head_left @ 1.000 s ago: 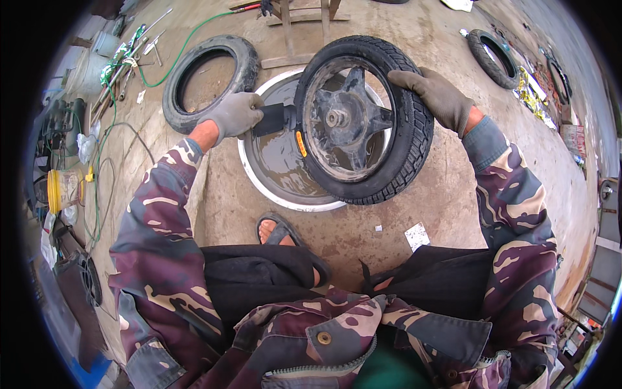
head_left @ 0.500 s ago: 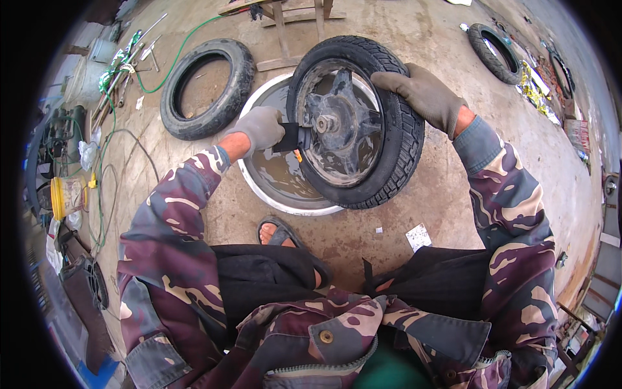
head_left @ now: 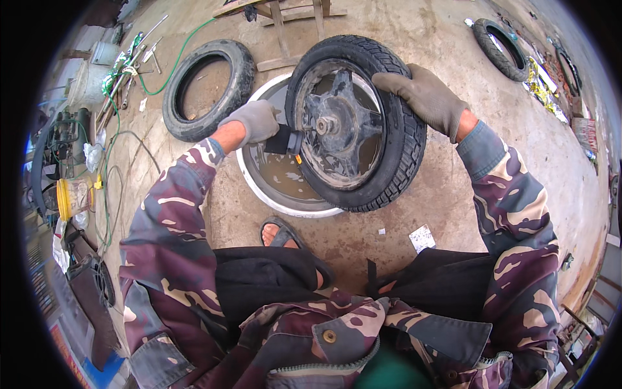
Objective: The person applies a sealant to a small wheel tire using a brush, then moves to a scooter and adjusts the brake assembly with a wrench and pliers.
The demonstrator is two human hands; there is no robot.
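A motorcycle wheel (head_left: 332,123) with a black treaded tyre and a dirty star-shaped hub stands tilted over a white-rimmed basin (head_left: 249,170) of murky brown water. My gloved right hand (head_left: 424,97) grips the tyre at its upper right, with the thumb on the sidewall and the fingers hidden behind the tread. My gloved left hand (head_left: 256,121) is closed round a black, block-shaped tool (head_left: 283,139), whose exact kind I cannot make out. The tool's end is close to the wheel's left rim; contact is unclear.
A bare tyre (head_left: 170,97) lies left of the basin, near a green hose (head_left: 172,74). Wooden stand legs (head_left: 280,39) rise behind. Another tyre (head_left: 486,55) lies far right beside scattered scraps. A yellow-rimmed bucket (head_left: 63,199) stands at the left, and a white piece (head_left: 422,238) lies near my feet.
My left hand and the black tool have shifted slightly left, away from the hub. My right hand keeps its hold, and the wheel stays almost in place.
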